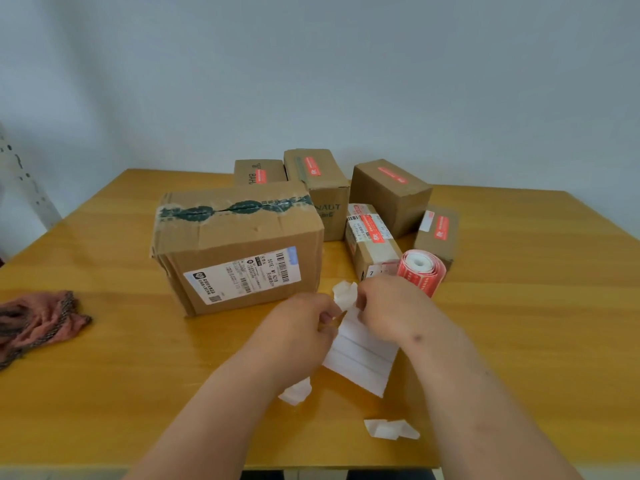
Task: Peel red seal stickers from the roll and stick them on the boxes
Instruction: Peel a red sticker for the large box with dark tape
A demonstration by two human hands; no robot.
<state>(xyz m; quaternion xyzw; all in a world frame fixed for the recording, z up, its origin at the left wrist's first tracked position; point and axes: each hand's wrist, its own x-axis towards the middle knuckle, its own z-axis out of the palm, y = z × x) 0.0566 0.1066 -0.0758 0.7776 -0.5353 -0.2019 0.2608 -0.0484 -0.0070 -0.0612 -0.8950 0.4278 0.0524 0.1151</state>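
Note:
The roll of red seal stickers (pixel 420 268) stands on the wooden table (pixel 519 306), just behind my right hand. A white backing strip (pixel 363 355) trails from it toward me. My left hand (pixel 304 323) and my right hand (pixel 388 306) both pinch the strip's upper end, close together. A large cardboard box (pixel 239 244) with green tape and a shipping label stands just beyond my left hand, with no red sticker visible on it. Several smaller boxes behind it carry red stickers, among them one at the back (pixel 391 192) and one at the right (pixel 437 233).
Crumpled white backing scraps lie near the front edge (pixel 391 429), under my left wrist (pixel 294 393), and above my hands (pixel 344 293). A pinkish cloth (pixel 38 323) lies at the left edge of the table. A wall rises behind the table.

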